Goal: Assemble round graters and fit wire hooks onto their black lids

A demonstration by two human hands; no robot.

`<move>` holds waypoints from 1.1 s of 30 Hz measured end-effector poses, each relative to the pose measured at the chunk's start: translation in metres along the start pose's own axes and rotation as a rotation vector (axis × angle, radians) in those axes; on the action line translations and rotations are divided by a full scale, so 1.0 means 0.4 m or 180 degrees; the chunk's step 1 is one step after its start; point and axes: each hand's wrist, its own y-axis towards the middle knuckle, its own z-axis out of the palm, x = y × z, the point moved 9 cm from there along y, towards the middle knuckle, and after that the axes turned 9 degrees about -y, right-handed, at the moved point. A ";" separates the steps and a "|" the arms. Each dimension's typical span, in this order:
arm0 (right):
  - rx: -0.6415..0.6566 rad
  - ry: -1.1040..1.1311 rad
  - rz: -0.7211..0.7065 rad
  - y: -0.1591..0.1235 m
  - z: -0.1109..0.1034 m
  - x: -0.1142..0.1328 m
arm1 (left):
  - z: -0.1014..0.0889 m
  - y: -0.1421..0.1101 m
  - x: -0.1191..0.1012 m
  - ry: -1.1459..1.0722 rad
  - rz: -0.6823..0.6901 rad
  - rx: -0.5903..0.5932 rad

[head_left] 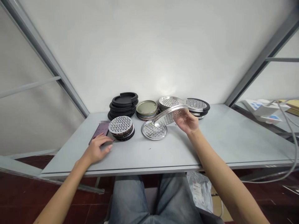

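My right hand [187, 122] grips the right edge of a round metal grater plate [169, 116], tilted in the air. Below it, a second grater plate [154, 130] lies flat on the table. My left hand [98, 148] rests on the tabletop with its fingers spread and nothing in them. Just beyond its fingertips are a phone [100, 130] and a short stack of discs topped by a perforated grater disc [121, 124]. Behind the held plate stands a pile of grater plates [170, 101], partly hidden.
Along the wall stand a stack of black rings [123, 104], a pile of round lids [147, 107] and black rings with a grater disc [195, 104] on top. White boxes and a cable [289, 124] are at the right. The table's front edge [144, 171] runs above my lap.
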 end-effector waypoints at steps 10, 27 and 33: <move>0.0050 0.0246 0.0120 0.001 0.004 -0.006 | 0.008 0.014 -0.023 0.0077 0.0074 -0.0084; -0.0030 0.1113 0.1154 -0.022 0.066 -0.105 | 0.200 0.258 -0.367 -0.0294 0.0670 -0.0479; 0.0153 0.1002 0.1694 -0.042 0.092 -0.158 | 0.256 0.284 -0.289 -0.0364 0.0121 -0.0306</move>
